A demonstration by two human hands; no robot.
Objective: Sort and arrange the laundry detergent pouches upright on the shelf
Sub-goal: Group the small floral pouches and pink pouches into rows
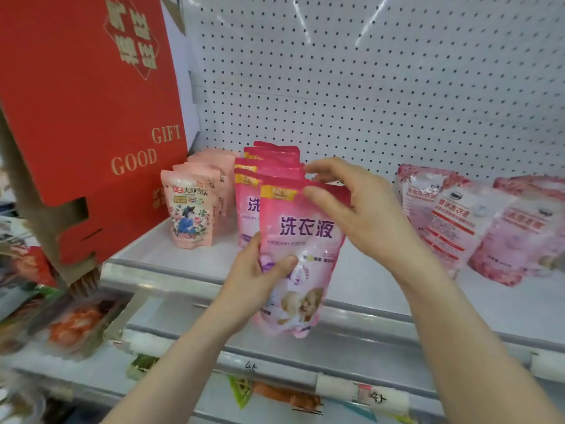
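Both hands (253, 280) (351, 209) grip pink pouch (301, 249), upright.

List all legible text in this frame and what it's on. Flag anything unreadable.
"GOOD" "GIFT": red box.
"洗衣液": pink pouch held by left hand and right hand.
"大师香氛": peach pouch, front of its row.
Gold characters higher on the box: not legible.
Print on the pink-white pouches at right: blurred.
Handwriting on the shelf tags: unclear.

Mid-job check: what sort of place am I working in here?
Probably a shop aisle: a pegboard-backed shelf, rows of identical detergent pouches behind the held pink pouch, and handwritten price tags on the shelf edge.
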